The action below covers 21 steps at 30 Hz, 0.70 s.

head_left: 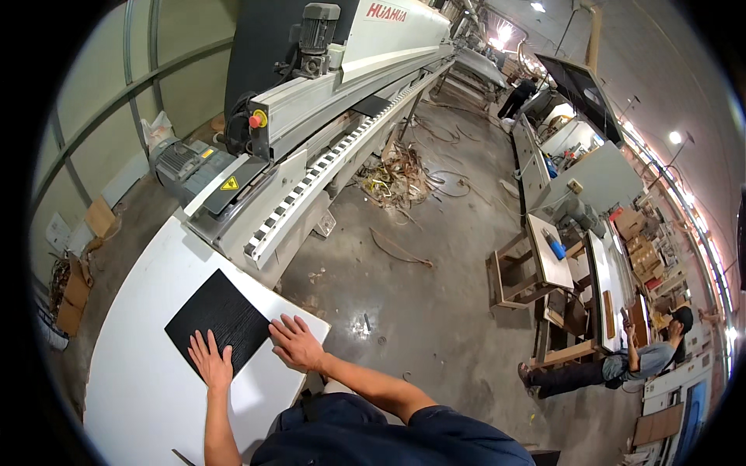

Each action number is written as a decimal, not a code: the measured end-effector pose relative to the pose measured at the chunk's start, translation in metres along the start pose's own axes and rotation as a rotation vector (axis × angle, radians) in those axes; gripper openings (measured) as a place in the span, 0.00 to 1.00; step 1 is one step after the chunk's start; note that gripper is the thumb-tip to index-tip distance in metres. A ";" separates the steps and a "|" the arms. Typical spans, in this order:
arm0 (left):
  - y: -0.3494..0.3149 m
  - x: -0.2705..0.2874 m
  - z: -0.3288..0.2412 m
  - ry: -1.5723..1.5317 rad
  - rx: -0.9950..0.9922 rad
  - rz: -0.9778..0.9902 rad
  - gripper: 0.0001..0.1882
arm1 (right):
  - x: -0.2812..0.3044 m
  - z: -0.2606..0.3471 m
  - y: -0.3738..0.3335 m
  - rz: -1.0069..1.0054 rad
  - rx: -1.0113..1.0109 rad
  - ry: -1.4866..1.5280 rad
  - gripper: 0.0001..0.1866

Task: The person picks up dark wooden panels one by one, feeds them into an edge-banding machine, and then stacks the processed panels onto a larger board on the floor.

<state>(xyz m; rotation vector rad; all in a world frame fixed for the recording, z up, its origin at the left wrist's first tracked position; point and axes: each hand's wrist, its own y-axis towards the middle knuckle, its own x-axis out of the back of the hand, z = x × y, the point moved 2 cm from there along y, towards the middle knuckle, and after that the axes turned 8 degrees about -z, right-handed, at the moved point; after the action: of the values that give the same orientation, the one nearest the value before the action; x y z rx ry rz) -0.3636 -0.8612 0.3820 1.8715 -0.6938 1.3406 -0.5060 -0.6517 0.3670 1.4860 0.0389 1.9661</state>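
Note:
A square black panel with a wood-grain surface (pixel 225 303) lies flat on the white table (pixel 132 365) in front of me. Across its lower part rests my left hand (pixel 210 361), fingers stretched out and flat. My right hand (pixel 298 342) is at the panel's right corner, its fingers extended and the fingertips at or just beside the edge. Neither hand grips anything. Just beyond the table begins the long edge-banding machine (pixel 311 132), with a toothed conveyor track (pixel 334 159). Another dark panel (pixel 371 106) sits farther along that machine.
A red stop knob (pixel 256 121) and a grey motor (pixel 186 165) are at the machine's near end. Strip scraps (pixel 396 175) litter the floor. To the right stand a wooden stand (pixel 548 256) and a person (pixel 637 361) by a workbench; another person (pixel 521 97) is farther off.

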 end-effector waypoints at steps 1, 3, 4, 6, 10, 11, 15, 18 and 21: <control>0.003 0.001 0.001 -0.007 -0.008 0.005 0.33 | -0.001 0.003 0.001 -0.020 0.002 0.039 0.29; 0.004 0.002 -0.002 -0.013 0.001 0.001 0.32 | 0.000 0.002 0.000 -0.017 -0.003 0.031 0.29; 0.004 0.002 -0.003 -0.014 0.012 -0.003 0.32 | -0.001 0.002 0.000 -0.015 -0.006 0.029 0.29; 0.004 0.001 -0.002 -0.036 0.012 -0.027 0.31 | -0.001 0.001 -0.001 -0.027 -0.004 0.016 0.29; 0.003 0.000 0.000 -0.077 0.031 -0.088 0.30 | 0.003 0.004 0.001 0.006 -0.017 0.030 0.29; 0.004 0.000 0.001 -0.076 0.036 -0.091 0.30 | 0.002 0.004 0.002 0.007 -0.012 0.031 0.29; 0.004 0.000 0.003 -0.109 0.046 -0.096 0.29 | 0.002 0.004 0.003 0.022 -0.014 0.003 0.29; 0.003 -0.002 0.005 -0.113 0.037 -0.110 0.28 | 0.001 0.004 0.003 0.021 -0.014 -0.006 0.29; 0.003 -0.003 0.005 -0.117 0.035 -0.129 0.28 | -0.001 0.004 0.002 0.017 -0.017 -0.013 0.28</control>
<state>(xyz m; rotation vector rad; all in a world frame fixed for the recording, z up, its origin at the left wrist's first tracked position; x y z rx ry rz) -0.3645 -0.8669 0.3794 1.9996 -0.5996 1.1763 -0.5039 -0.6550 0.3685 1.4927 0.0041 1.9654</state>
